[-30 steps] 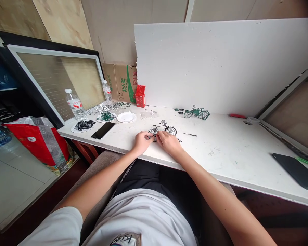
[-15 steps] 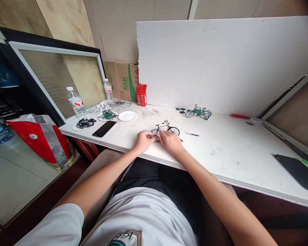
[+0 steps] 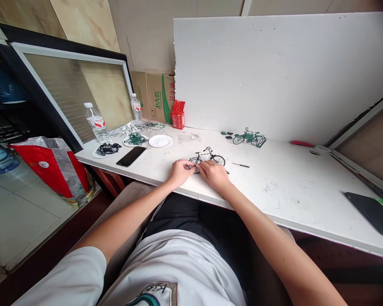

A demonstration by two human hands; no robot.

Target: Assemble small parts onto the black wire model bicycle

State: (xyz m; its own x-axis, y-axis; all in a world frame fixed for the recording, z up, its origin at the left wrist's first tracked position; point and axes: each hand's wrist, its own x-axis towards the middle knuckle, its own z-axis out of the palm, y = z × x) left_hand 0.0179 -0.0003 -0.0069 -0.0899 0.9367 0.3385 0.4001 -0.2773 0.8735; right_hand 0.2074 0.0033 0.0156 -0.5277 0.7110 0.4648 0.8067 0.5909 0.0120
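Observation:
A small black model bicycle [image 3: 217, 159] stands upright near the front edge of the white table, its handlebars toward the right. My left hand [image 3: 181, 172] is closed at its rear wheel, thumb and finger pinched on the wheel's lower part. My right hand [image 3: 213, 173] reaches the same wheel from the right, fingers bent together and partly covering the lower frame. The fingertips of both hands nearly meet, and any small part between them is hidden. A thin dark tool [image 3: 241, 165] lies just right of the bicycle.
Behind stands a green model bicycle [image 3: 249, 137] beside small dark pieces. At left are a phone [image 3: 131, 156], a white plate [image 3: 160, 141], plates of black and green parts, and two water bottles. A red box [image 3: 178, 114] and a dark tablet-like object [image 3: 372, 212] are farther off.
The camera view has shifted slightly, so the table items appear a little higher and farther right. Both hands remain at the rear wheel, with their fingers barely changed.

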